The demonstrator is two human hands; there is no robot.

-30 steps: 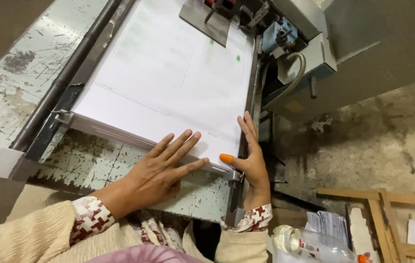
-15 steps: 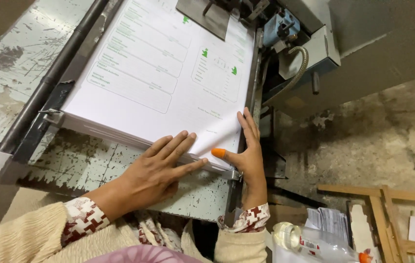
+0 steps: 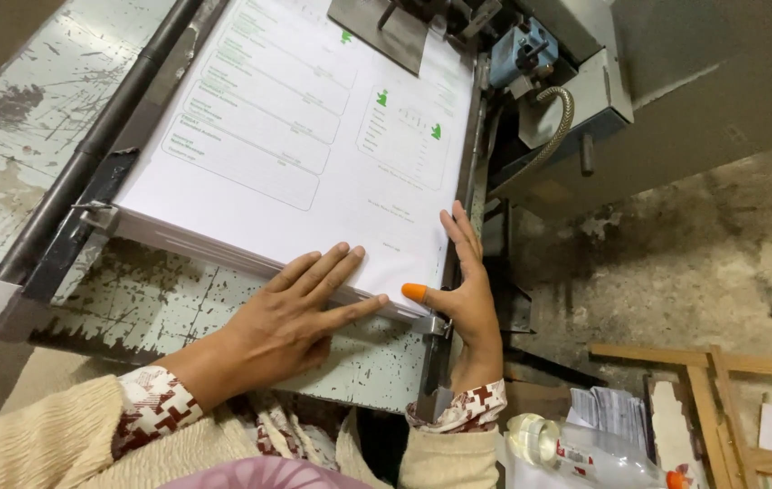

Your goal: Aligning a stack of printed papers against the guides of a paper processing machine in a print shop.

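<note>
A thick stack of white printed sheets (image 3: pixel 304 145) with pale green boxes lies on a worn metal machine table (image 3: pixel 178 303). My left hand (image 3: pixel 300 312) lies flat, fingers spread, on the stack's near edge. My right hand (image 3: pixel 463 294) stands upright against the stack's right side, fingers straight along the metal side guide (image 3: pixel 458 217). Its thumb wears an orange rubber tip (image 3: pixel 414 292) that touches the stack's near right corner. Neither hand grips anything.
A grey machine head with a blue part (image 3: pixel 522 50) and a ribbed hose (image 3: pixel 558 122) sits at the stack's far right. A dark roller bar (image 3: pixel 87 154) runs along the left. A plastic bottle (image 3: pixel 576 448), papers and wooden frames (image 3: pixel 730 389) lie on the stained floor at right.
The lifted corner sheet under my right thumb has dropped flat onto the stack. The top sheet now shows green printing instead of a blank face. The view shifted slightly.
</note>
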